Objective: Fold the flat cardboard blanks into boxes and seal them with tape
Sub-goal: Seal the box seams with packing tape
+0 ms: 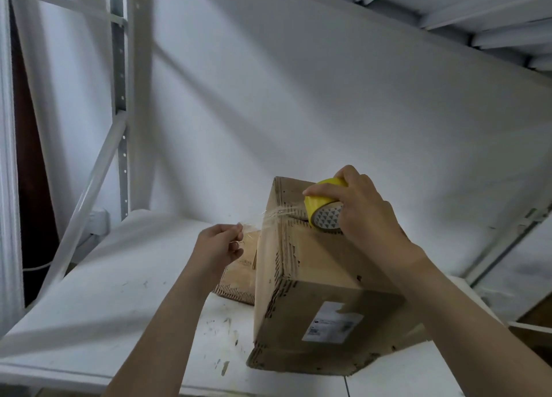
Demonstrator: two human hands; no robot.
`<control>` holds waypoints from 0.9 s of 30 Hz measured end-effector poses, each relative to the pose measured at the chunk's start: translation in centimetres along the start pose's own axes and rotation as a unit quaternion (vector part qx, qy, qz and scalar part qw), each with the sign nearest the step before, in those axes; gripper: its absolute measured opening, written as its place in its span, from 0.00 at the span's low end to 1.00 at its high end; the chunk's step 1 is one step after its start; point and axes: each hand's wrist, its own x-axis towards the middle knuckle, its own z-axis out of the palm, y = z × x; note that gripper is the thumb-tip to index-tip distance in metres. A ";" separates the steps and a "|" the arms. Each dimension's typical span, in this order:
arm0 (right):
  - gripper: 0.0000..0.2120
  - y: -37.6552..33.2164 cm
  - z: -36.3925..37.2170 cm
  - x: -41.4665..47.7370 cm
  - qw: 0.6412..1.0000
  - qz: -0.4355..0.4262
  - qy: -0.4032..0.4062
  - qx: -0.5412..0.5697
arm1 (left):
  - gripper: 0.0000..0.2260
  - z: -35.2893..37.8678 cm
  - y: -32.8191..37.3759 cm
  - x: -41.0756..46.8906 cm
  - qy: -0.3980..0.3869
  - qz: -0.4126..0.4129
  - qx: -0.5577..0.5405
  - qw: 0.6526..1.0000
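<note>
- Sealing is the step in hand: the cardboard box [313, 277], already folded into shape, stands on the white table [119, 292] in the lower middle of the frame.
- The right hand [358, 208] grips a yellow tape roll [321, 208], fingers curled over its rim, and holds it against the box's top face.
- The left hand [216, 245] pinches the free end of a clear tape strip [268, 215] between thumb and fingertips, just left of the box's upper edge.
- The strip runs from the roll across that edge to the pinching fingers.
- The next move probably calls for bringing the pinched end down onto the left side face. The strip should be kept tight so it neither wrinkles nor sticks to itself, then rubbed flat.
- A flat piece of brown cardboard [239, 280], likely another blank, lies on the table behind the box at its left, partly hidden.
- A white label [331, 322] sits on the box's near face; its dark print is too small to read.
- The roll's core shows a grey triangle pattern, and no brand name can be read.
</note>
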 end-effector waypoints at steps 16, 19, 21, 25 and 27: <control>0.31 -0.1 0.7 0.6 1.000 0.008 0.004 0.010 | 0.18 3.4 -2.0 -0.5 0.003 -0.056 0.208 0.977; 0.31 0.2 0.6 0.6 1.000 0.008 0.008 0.019 | 0.20 2.6 -2.1 -1.4 -0.030 -0.112 0.254 0.960; 0.31 0.3 0.6 0.5 1.000 0.002 0.011 0.022 | 0.18 2.4 -2.3 -1.3 -0.011 -0.055 0.290 0.955; 0.31 0.3 0.7 0.7 1.000 -0.016 0.010 0.011 | 0.16 3.8 0.7 -2.3 0.029 0.175 0.275 0.945; 0.31 0.5 0.5 0.9 1.000 -0.025 -0.002 0.013 | 0.24 5.3 3.0 -3.4 -0.069 0.251 0.298 0.919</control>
